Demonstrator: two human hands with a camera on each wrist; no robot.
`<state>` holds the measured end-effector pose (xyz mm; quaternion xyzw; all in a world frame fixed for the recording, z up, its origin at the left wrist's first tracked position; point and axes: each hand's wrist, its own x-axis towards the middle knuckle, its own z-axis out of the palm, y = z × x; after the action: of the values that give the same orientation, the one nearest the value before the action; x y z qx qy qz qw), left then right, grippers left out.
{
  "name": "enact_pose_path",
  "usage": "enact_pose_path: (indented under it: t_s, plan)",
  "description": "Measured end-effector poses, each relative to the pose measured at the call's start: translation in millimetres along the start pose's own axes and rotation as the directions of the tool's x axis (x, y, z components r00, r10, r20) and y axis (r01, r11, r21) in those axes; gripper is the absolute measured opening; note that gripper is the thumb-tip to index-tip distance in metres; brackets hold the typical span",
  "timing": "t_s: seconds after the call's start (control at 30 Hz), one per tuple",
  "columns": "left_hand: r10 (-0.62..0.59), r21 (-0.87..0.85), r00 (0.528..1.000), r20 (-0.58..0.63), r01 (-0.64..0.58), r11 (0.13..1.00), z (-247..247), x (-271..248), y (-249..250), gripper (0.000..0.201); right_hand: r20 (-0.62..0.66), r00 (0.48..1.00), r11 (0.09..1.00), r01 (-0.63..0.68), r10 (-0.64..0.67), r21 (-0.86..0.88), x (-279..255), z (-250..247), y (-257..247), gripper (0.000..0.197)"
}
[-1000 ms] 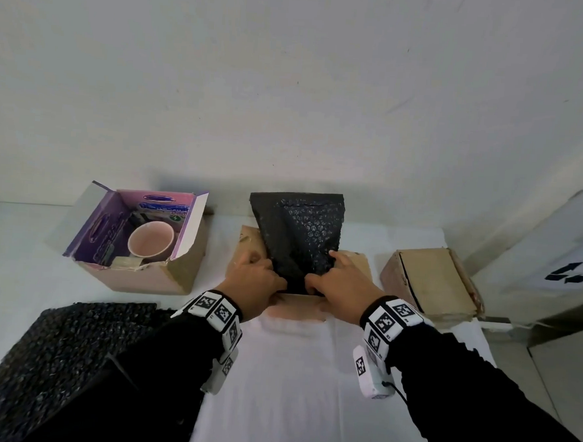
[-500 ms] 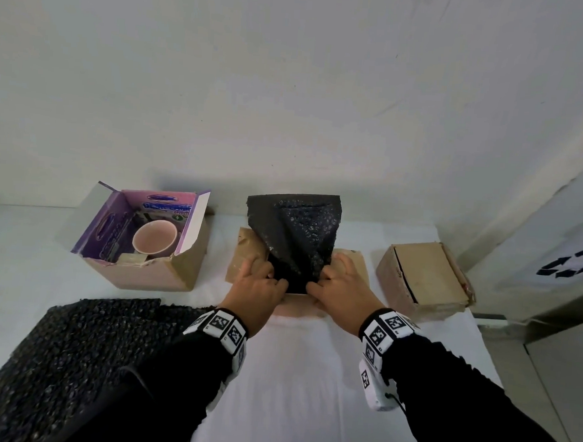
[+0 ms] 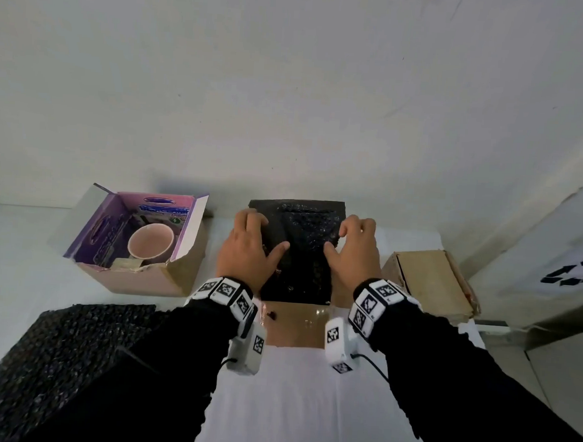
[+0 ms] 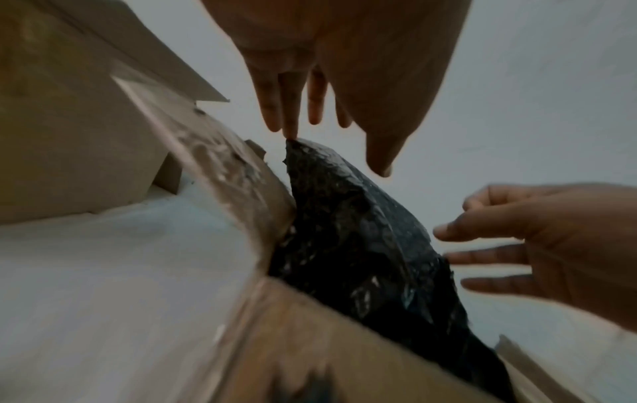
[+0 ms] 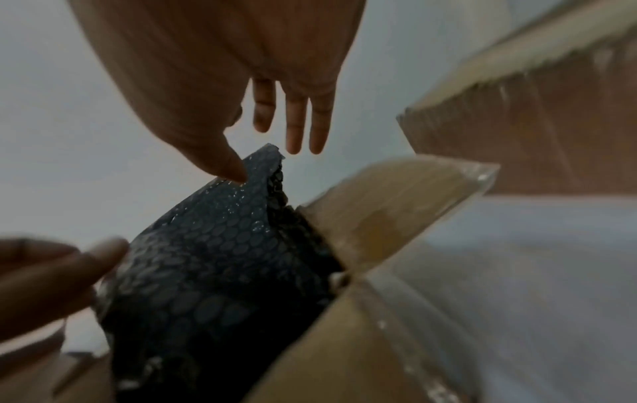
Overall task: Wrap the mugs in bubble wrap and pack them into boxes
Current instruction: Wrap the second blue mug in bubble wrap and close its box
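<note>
Both hands are open on the black wrap standing in the middle box: the left hand touches its top left corner, the right hand its top right. Best to fold those corners down evenly, without crushing the bundle. Left of that box, a bare mug sits in a purple box; its print is unreadable.
</note>
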<state>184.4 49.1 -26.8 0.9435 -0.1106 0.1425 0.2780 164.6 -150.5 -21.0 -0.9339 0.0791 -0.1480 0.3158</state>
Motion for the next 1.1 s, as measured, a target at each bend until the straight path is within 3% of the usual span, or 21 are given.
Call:
enact_pose_path:
  t_s: [0.07, 0.13, 0.2, 0.27, 0.33, 0.43, 0.53, 0.6, 0.7, 0.77, 0.9, 1.03, 1.1]
  plan:
    - [-0.108, -0.002, 0.993, 0.057, 0.108, 0.994, 3, 7, 3, 0.050, 0.043, 0.991, 0.991, -0.126, 0.124, 0.055, 10, 8, 0, 0.037]
    - [-0.134, -0.014, 0.986, 0.101, 0.136, 0.991, 6, 10, 3, 0.048, 0.093, 0.987, 0.984, -0.141, 0.131, 0.109, 14, 16, 3, 0.032]
    - [-0.057, -0.032, 0.995, 0.080, 0.060, 0.998, 10, 9, 0, 0.043, 0.103, 0.993, 0.988, -0.072, 0.058, 0.135, 12, 21, 7, 0.027]
    - [0.039, -0.053, 0.996, 0.082, -0.035, 0.998, 15, 7, -6, 0.041, 0.115, 0.992, 0.991, 0.031, -0.046, 0.128, 6, 25, 15, 0.036]
    - [0.080, -0.064, 0.980, 0.180, -0.070, 0.996, 18, 5, -11, 0.044, 0.182, 0.974, 0.989, 0.122, -0.135, 0.078, -1, 27, 22, 0.046]
    - [0.127, -0.039, 0.922, 0.365, -0.122, 0.992, 18, 6, -19, 0.051, 0.335, 0.929, 0.983, 0.181, -0.159, -0.034, -7, 25, 26, 0.058]
    - [0.185, 0.137, 0.897, 0.401, -0.258, 0.956, 16, 11, -22, 0.047, 0.450, 0.883, 0.949, 0.246, -0.135, -0.198, -6, 22, 20, 0.064]
    - [0.222, 0.263, 0.878, 0.425, -0.354, 0.897, 14, 16, -22, 0.046, 0.502, 0.857, 0.914, 0.290, -0.116, -0.284, -3, 22, 14, 0.056]
    - [0.242, 0.280, 0.835, 0.494, -0.416, 0.865, 16, 19, -23, 0.049, 0.549, 0.830, 0.841, 0.363, -0.097, -0.400, -3, 22, 4, 0.028]
    - [0.273, 0.318, 0.809, 0.521, -0.480, 0.818, 18, 19, -21, 0.051, 0.554, 0.818, 0.750, 0.464, -0.158, -0.471, -4, 24, 0, 0.021]
    - [0.306, 0.404, 0.769, 0.561, -0.577, 0.710, 17, 21, -14, 0.042, 0.557, 0.778, 0.640, 0.591, -0.290, -0.491, -2, 27, -5, 0.020]
    - [0.325, 0.372, 0.722, 0.611, -0.624, 0.687, 24, 15, -19, 0.024, 0.605, 0.750, 0.594, 0.623, -0.267, -0.510, -1, 28, -6, 0.025]
    - [0.288, 0.397, 0.717, 0.635, -0.623, 0.674, 26, 13, -18, 0.027, 0.607, 0.759, 0.611, 0.602, -0.237, -0.514, -1, 31, -7, 0.034]
